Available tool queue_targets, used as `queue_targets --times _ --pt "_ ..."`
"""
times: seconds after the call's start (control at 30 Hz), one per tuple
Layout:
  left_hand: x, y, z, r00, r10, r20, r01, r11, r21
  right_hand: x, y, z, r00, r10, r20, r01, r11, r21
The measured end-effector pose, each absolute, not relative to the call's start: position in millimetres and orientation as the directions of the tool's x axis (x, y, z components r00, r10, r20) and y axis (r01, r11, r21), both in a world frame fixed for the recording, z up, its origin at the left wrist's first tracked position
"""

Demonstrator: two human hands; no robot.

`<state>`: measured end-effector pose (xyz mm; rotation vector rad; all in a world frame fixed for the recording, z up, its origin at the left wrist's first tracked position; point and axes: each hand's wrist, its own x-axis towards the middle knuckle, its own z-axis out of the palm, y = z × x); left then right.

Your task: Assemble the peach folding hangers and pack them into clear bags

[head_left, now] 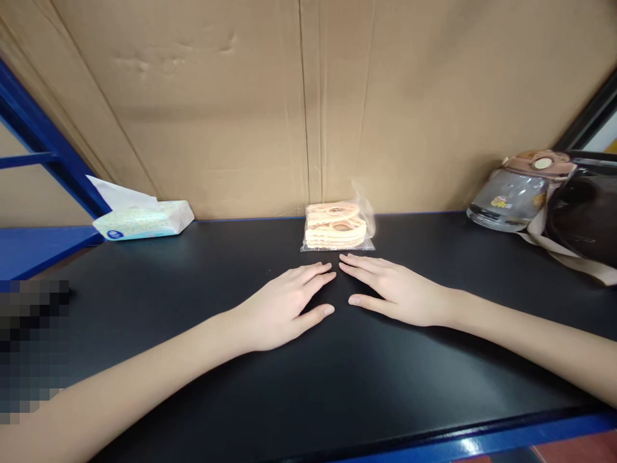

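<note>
My left hand (286,305) lies flat on the black tabletop (308,392), fingers stretched out and thumb apart, holding nothing. Facing it, my right hand (398,289) rests the same way, its fingertips a small gap from those of the left. Just beyond both sets of fingertips sits a clear plastic bag (367,222) with a stack of folded, cream-orange items (335,226) inside. These have oval openings and look soft; their kind I cannot make out. Neither hand touches the bag.
A soft pack of tissues (149,220) stands at the back left, one sheet sticking out. At the back right are a clear water bottle (511,196) with a brown lid and strap, and a dark bag (585,212). A cardboard wall (216,116) closes off the back.
</note>
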<state>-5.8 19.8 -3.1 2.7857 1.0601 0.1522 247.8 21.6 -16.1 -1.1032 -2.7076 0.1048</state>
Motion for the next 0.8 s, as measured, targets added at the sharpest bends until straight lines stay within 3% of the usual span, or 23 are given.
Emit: queue_targets --times 0.8 --pt "-11.1 28.2 -6.5 0.713 0.701 0.012 0.687 -0.702 0.187 248.1 21.3 -15.5 -0.711 0.686 0.154 0.681 0.726 -0.095"
